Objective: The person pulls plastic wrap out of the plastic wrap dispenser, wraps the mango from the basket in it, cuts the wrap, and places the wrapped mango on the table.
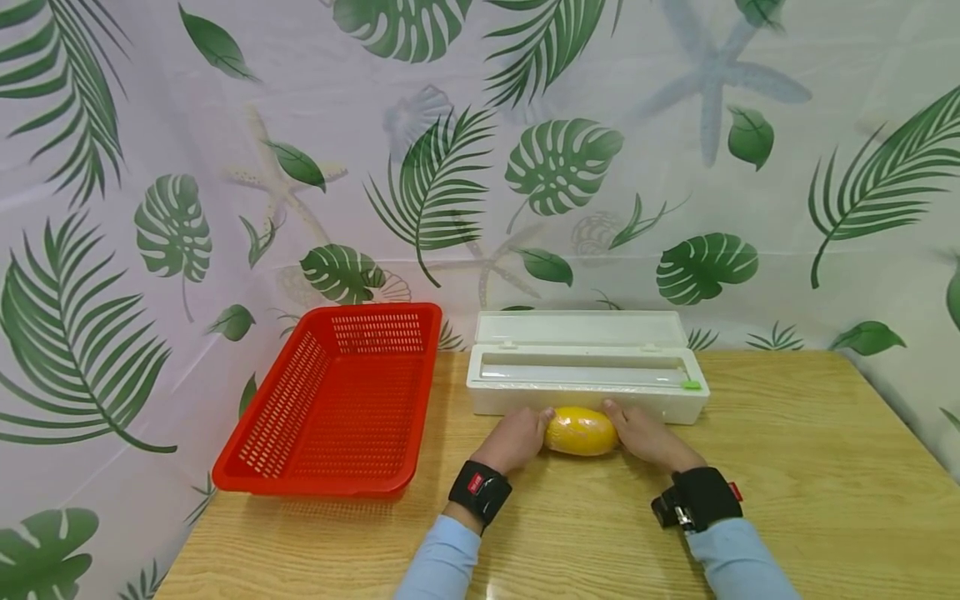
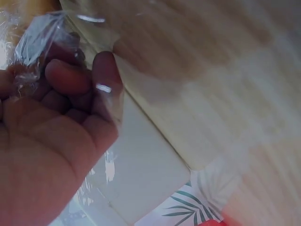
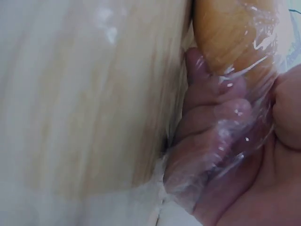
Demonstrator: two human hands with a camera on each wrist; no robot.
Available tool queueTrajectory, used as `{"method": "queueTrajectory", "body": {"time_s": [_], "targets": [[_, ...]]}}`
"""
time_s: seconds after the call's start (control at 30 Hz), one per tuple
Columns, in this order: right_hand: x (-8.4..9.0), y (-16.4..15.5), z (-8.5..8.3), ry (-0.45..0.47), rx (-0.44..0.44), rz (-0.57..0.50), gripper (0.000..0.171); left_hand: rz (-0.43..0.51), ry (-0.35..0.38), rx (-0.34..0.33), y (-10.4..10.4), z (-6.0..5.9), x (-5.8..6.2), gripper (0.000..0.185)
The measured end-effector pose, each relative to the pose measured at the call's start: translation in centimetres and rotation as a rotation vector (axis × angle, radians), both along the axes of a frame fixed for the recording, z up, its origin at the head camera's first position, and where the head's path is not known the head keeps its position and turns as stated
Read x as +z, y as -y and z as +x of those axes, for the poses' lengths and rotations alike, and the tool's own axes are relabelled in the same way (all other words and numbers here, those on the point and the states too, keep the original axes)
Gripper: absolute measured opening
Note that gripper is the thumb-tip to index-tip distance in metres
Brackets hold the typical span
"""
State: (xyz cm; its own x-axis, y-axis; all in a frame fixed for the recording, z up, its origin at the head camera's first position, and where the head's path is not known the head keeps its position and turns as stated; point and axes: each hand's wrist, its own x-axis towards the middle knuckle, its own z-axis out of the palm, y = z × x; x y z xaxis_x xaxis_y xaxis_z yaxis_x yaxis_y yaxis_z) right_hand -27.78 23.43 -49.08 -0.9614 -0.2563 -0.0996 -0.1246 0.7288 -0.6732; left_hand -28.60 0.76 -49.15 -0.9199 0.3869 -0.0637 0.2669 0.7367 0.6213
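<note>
A yellow oval fruit [image 1: 581,432], glossy with clear cling film [image 3: 240,75], is between my two hands, just in front of the white film dispenser [image 1: 585,400]. My left hand [image 1: 519,439] is at the fruit's left end, fingers curled and gathering film. In the left wrist view, crumpled cling film [image 2: 42,40] bunches at those fingertips. At the other end, my right hand [image 1: 647,435] has its thumb toward the fruit and its fingers curled. Film stretches over these fingers [image 3: 211,113] in the right wrist view, with the fruit right beside them.
The dispenser's lid [image 1: 581,327] stands raised at the back, and a green cutter slide [image 1: 691,385] sits at its right end. To the left is a red perforated basket [image 1: 416,400]. A leaf-patterned cloth [image 1: 465,167] hangs behind the wooden table [image 1: 810,467].
</note>
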Motion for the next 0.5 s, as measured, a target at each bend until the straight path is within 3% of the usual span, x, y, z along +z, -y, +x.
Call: {"method": "queueTrajectory", "body": {"time_s": [0.1,0.23,0.37,0.5], "targets": [[-0.1,0.1,0.1,-0.015,-0.027,-0.012,0.06,-0.013,-0.01,-0.013,0.2,0.0,-0.2,0.054],[-0.1,0.0,0.3,-0.101,-0.038,0.022,0.056,-0.023,-0.026,-0.028,0.6,0.2,-0.6,0.054],[0.1,-0.3,1.0,-0.255,-0.057,0.137,0.049,-0.013,-0.044,-0.031,0.9,0.2,-0.6,0.055],[0.4,-0.2,2.2,-0.433,-0.086,0.216,0.028,-0.002,-0.052,-0.015,1.3,0.1,-0.6,0.054]]}}
